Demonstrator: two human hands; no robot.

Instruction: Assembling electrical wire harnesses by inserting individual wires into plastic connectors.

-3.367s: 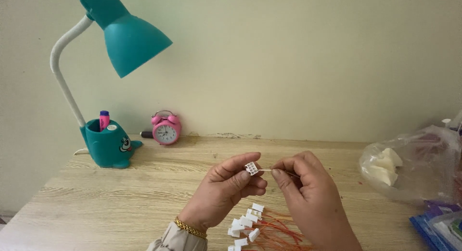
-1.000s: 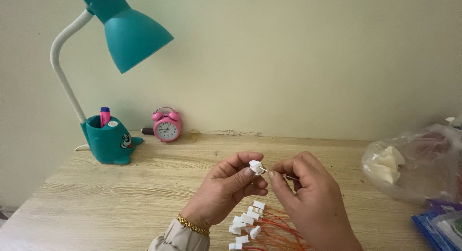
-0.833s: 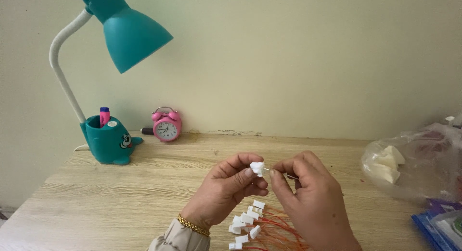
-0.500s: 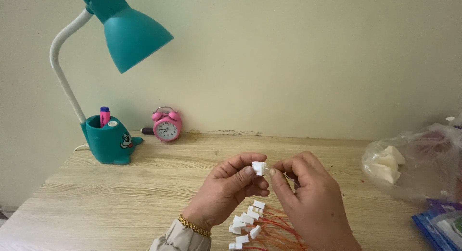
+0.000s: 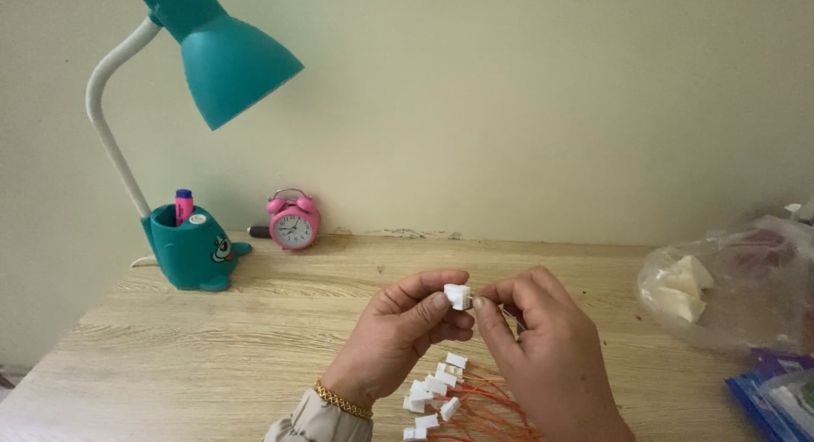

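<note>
My left hand (image 5: pixel 405 328) pinches a small white plastic connector (image 5: pixel 457 295) between thumb and forefinger, held above the light wooden table (image 5: pixel 254 340). My right hand (image 5: pixel 543 340) meets the connector from its right side, fingertips pressed together against it. Below the connector, a bundle of white connectors with orange wires (image 5: pixel 449 400) lies on the table. Far left of the connector stands a teal whale-shaped desk lamp (image 5: pixel 193 247), a pink alarm clock (image 5: pixel 293 221) beside it.
</note>
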